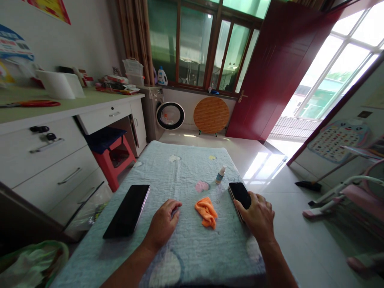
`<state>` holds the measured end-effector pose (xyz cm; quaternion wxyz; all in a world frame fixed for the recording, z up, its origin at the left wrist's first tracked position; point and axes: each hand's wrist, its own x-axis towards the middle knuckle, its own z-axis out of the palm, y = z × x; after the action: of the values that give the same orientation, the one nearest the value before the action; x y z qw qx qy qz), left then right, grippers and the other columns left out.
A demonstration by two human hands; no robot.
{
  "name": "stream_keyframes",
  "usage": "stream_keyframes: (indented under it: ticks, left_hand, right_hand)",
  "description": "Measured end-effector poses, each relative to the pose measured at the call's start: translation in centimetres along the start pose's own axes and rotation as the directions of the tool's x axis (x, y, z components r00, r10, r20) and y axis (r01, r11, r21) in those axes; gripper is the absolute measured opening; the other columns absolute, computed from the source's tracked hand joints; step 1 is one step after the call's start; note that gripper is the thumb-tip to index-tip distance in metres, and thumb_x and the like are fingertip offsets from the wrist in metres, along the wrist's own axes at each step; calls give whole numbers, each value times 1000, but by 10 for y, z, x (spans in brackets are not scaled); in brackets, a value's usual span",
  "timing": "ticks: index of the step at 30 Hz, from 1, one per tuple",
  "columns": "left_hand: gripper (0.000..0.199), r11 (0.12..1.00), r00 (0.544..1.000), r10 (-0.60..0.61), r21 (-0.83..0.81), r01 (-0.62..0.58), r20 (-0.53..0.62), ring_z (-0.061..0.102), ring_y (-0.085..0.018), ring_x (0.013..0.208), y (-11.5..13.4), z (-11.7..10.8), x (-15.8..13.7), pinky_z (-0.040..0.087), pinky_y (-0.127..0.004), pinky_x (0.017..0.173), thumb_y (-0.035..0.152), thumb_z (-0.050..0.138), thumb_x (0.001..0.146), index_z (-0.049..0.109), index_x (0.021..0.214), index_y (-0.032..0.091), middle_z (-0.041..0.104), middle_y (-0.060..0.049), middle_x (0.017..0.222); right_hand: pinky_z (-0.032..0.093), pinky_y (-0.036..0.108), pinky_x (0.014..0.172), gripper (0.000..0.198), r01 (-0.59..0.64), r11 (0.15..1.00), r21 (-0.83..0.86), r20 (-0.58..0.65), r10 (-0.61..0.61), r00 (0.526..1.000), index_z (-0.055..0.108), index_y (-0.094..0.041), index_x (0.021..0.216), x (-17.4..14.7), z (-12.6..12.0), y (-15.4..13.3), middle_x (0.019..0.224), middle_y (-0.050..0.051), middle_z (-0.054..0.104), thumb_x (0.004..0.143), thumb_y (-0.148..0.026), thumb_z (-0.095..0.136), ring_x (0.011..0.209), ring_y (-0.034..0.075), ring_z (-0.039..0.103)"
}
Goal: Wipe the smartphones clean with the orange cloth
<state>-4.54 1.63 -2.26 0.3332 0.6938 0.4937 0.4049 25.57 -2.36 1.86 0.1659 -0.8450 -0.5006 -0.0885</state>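
My right hand (258,214) grips a dark smartphone (241,193) at the right edge of the cloth-covered table. The thumb lies along its near left side and the fingers curl over the right side. My left hand (164,222) rests on the pale blue cloth (180,172) with its fingers curled in; a small greyish patch shows between thumb and fingers, too unclear to name. Between the hands lies a crumpled orange cloth (206,212). A small spray bottle (220,175) stands upright beyond it. Left of my left hand is a black tablet (127,211), screen up.
White drawers with a desktop (90,100) run along the left, a red stool (111,152) beside them. A washing machine (153,108) stands at the back with its door open, near a round wooden tabletop (211,115). A pink chair (364,200) is at right.
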Motion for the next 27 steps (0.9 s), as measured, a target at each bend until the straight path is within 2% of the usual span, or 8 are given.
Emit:
stream_keyframes:
  ticks: [2,4,7,9,12,17,23,27]
  left_hand:
    - [20,1000,1000,7,10,-7,2,64,-26,94,0,0,0,49,-38,90,22,57,76,70,91,22,69,-7,96]
    - [20,1000,1000,4,7,-4,4,64,-26,95,0,0,0,49,-38,90,21,56,77,70,91,22,69,-8,97]
    - [20,1000,1000,-13,-22,13,4,64,-26,94,1,0,-1,49,-37,89,21,57,76,71,90,22,68,-7,96]
    - [20,999,1000,-18,-47,18,-2,63,-25,93,0,0,-1,49,-36,88,21,57,77,71,90,23,68,-7,95]
    - [22,996,999,-3,-89,0,-39,64,-23,92,-2,-1,-3,49,-34,87,18,54,79,72,91,23,69,-6,94]
    - [17,987,990,-38,-161,16,-136,64,-22,89,-4,-2,-4,49,-31,84,18,56,82,71,88,23,69,-4,90]
    - [13,992,990,-42,-125,25,-136,64,-21,86,2,-3,-5,48,-30,82,23,60,85,71,93,24,70,-4,92]
    - [14,1000,994,10,-16,-12,-113,62,-21,76,12,-11,-8,47,-30,75,23,60,85,71,94,25,68,-4,88]
  right_hand:
    - [41,46,93,53,93,985,142,-43,-88,995,58,-15,123,-1,-6,-8,123,16,58,82,-48,57,111,33,52]
    - [42,40,97,41,250,911,327,19,-271,962,60,-16,118,-5,-10,-20,119,12,59,85,-40,55,110,27,53]
    - [44,34,94,27,424,731,535,202,-597,776,64,-22,109,-17,-9,-44,111,7,61,86,-30,54,104,22,56]
    - [44,34,93,29,469,697,542,226,-659,718,64,-24,110,-26,-2,-59,111,6,60,82,-25,58,104,22,55]
    - [43,34,90,34,499,723,479,244,-655,715,65,-23,109,-31,10,-75,109,7,60,76,-19,62,101,23,54]
    - [42,26,78,20,462,726,510,247,-638,730,67,-20,87,-21,22,-88,86,3,61,81,-11,50,83,17,58]
    - [43,27,72,21,351,646,678,126,-573,810,60,-19,104,-17,42,-103,85,3,64,87,-21,48,78,17,59]
    - [42,29,78,14,458,648,608,38,-600,799,59,-20,90,-26,53,-108,89,4,61,86,-15,46,87,20,55]
